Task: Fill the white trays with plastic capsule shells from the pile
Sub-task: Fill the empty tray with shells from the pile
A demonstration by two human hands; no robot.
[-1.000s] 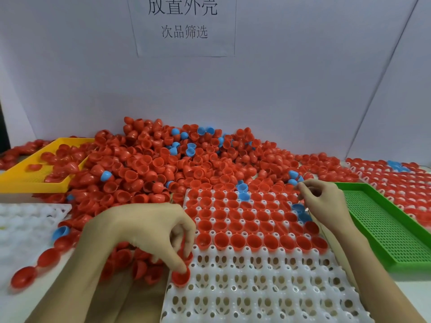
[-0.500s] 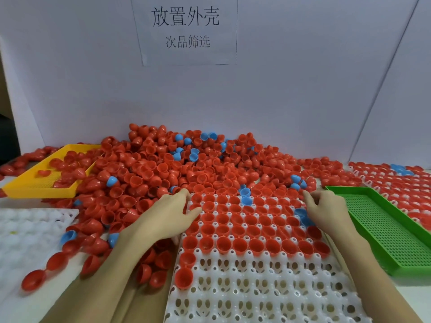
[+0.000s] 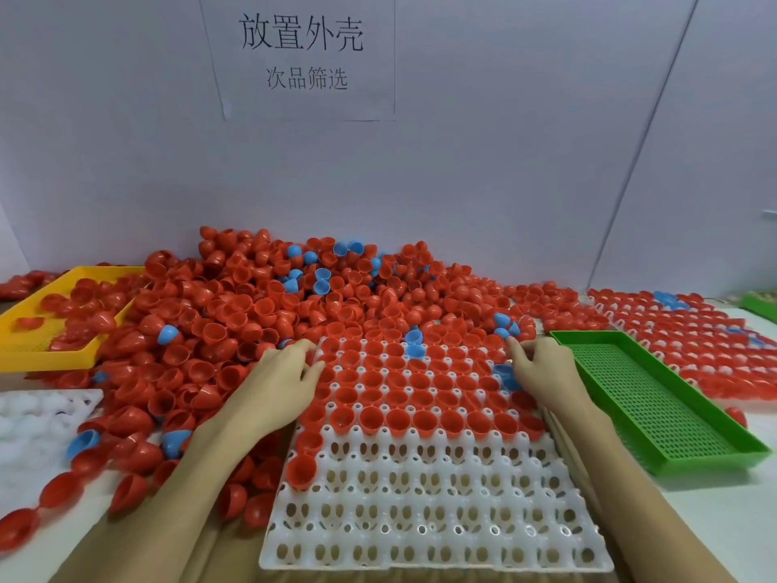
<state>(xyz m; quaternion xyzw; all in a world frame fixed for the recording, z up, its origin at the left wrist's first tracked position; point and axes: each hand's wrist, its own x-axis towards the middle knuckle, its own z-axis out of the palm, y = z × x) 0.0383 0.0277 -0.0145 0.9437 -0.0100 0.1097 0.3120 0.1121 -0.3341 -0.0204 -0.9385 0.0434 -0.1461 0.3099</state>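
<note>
A white tray (image 3: 433, 523) lies in front of me, its far rows filled with red shells and its near rows bare. Behind it spreads a big pile of red and a few blue capsule shells (image 3: 269, 300). My left hand (image 3: 286, 376) rests at the tray's far left corner, fingers stretched onto the pile's edge, holding nothing that I can see. My right hand (image 3: 542, 368) sits at the tray's right edge with its fingers bent over blue shells (image 3: 504, 326); whether it pinches one is hidden.
A yellow tray (image 3: 25, 355) with red shells stands at the left, a green perforated tray (image 3: 664, 406) at the right. Beyond it lies a filled white tray (image 3: 689, 330). Another white tray (image 3: 29, 418) sits at the near left. Loose shells (image 3: 134, 452) scatter left.
My left hand set a red shell in the tray's near left column, then reached up to the pile's edge. My right hand stayed at the tray's right edge.
</note>
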